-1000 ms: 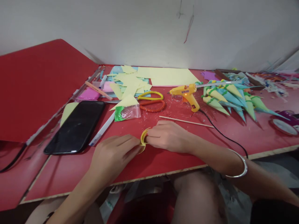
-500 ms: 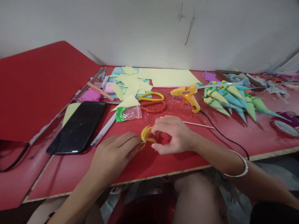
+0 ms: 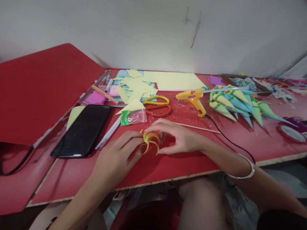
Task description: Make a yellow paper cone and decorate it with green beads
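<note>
A small bundle of curled yellow paper strips (image 3: pixel 150 139) fans out like a flower between my hands, low over the red table. My left hand (image 3: pixel 122 150) pinches it at the base, and the fingers hide the gathered end. My right hand (image 3: pixel 178 135) curves round the other side, thumb and fingers apart, close to the strip tips. The index finger reaches over the top of the bundle; whether it touches a strip I cannot tell. Just behind the hands lie a small clear plastic bag (image 3: pixel 137 117) with a green part and scissors with yellow and red handles (image 3: pixel 158 111).
A glue gun (image 3: pixel 195 100) with a lit orange light stands beyond my right hand, its cord (image 3: pixel 230 137) trailing off the front edge. Green and blue paper cones (image 3: pixel 240 103) are heaped right of it. A black phone (image 3: pixel 82 131), a thin stick (image 3: pixel 199 127) and paper scraps (image 3: pixel 134 84) lie about.
The yellow strips have turned and spread wider, curling toward the right. My right hand has opened a little around them, its index finger now reaching over the top.
</note>
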`<state>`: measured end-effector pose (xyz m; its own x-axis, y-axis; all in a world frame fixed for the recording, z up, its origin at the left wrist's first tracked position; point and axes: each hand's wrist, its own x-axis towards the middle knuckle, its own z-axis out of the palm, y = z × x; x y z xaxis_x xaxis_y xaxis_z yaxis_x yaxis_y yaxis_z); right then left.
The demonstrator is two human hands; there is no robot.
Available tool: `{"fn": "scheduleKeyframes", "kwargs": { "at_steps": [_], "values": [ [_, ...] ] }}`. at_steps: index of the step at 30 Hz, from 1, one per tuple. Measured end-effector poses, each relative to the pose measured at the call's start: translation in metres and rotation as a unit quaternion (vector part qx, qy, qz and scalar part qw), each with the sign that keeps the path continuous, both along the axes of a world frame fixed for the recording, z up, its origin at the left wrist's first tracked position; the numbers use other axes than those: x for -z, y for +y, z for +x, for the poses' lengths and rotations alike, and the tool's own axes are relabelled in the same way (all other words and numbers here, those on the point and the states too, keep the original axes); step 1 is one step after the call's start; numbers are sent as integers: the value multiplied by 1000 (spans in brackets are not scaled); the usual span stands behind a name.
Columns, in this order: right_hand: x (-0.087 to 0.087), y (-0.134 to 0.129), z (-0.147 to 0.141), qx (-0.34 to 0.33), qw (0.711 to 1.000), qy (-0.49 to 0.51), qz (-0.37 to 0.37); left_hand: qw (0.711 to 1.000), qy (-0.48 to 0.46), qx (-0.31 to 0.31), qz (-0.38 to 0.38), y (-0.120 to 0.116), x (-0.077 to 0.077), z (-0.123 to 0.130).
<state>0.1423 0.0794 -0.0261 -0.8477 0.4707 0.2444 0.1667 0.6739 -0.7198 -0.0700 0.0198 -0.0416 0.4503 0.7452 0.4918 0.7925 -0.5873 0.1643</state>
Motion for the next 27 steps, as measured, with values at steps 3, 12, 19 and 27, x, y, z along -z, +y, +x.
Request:
{"fn": "scheduleKeyframes", "kwargs": {
  "at_steps": [3,12,19,27],
  "values": [
    [2,0,0,11,1000,-8,-7,1000,8,-6,-14,0,0,0],
    [6,-1,-6,29,998,-51,18,999,-31,37,-21,0,0,5],
    [9,0,-8,55,992,-50,104,996,-74,50,-24,0,1,5],
    [5,-1,-10,148,969,-85,176,977,-106,5,-188,1,3,4]
  ]
}}
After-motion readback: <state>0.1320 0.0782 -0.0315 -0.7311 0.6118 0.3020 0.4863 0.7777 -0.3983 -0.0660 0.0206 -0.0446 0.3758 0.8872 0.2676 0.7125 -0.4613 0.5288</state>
